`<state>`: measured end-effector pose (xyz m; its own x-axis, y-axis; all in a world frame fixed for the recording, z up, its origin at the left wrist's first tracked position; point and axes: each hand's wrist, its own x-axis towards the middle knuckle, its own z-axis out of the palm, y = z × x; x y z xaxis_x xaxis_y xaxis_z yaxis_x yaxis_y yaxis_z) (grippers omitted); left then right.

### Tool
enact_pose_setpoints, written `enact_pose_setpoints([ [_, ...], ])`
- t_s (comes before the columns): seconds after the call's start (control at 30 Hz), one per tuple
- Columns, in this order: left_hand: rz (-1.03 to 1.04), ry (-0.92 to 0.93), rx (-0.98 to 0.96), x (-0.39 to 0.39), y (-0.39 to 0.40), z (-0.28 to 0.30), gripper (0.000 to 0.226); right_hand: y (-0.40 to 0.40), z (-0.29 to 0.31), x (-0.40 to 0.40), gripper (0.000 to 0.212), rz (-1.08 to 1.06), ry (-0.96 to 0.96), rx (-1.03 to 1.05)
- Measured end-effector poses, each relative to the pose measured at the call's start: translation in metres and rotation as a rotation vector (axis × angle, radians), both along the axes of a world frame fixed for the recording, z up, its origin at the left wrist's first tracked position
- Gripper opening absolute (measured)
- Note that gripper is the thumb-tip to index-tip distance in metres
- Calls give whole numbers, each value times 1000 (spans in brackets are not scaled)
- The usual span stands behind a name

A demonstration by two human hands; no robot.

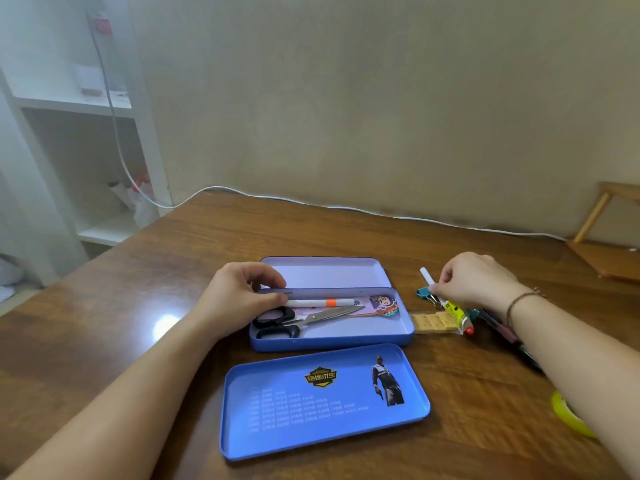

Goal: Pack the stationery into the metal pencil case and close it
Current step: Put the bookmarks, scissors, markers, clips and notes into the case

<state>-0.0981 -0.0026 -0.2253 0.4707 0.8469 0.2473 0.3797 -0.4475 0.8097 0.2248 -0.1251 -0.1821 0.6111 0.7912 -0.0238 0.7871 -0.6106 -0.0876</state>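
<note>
The blue metal pencil case (332,341) lies open on the wooden table, its hinged lid (325,271) tipped back. Inside are black-handled scissors (304,320), a cartoon bookmark (381,304) and a white pen with an orange band (325,302). My left hand (239,296) holds that pen's left end at the case's far wall. A loose blue tray (322,400) rests in front of the case. To the right, my right hand (474,282) pinches a white pen (429,280) above a teal binder clip (424,292). A yellow glue tube (457,315) and a tan ruler (433,323) lie nearby.
More pens (502,332) lie partly hidden under my right forearm. A yellow tape roll (568,415) sits at the near right. A white cable (346,206) runs along the table's back edge by the wall. A wooden stand (609,251) occupies the far right corner; a white shelf (86,105) stands left.
</note>
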Motion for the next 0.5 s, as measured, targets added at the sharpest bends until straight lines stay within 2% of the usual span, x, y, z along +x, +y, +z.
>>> enact_pose_setpoints([
  [0.13,22,32,14,2,0,0,16,4,-1,5,26,-47,89,62],
  [0.23,50,38,24,3,2,-1,17,5,-1,1,26,72,21,433],
  [0.3,75,35,30,4,3,-2,17,5,4,-16,16,315,3,694],
  [0.37,80,38,33,4,3,-2,16,6,10,-43,9,634,-27,675],
  [0.43,70,37,36,3,3,-3,15,9,5,-68,5,875,-248,501],
  [0.5,57,36,35,2,3,-3,14,17,-6,-83,6,999,-427,396],
])
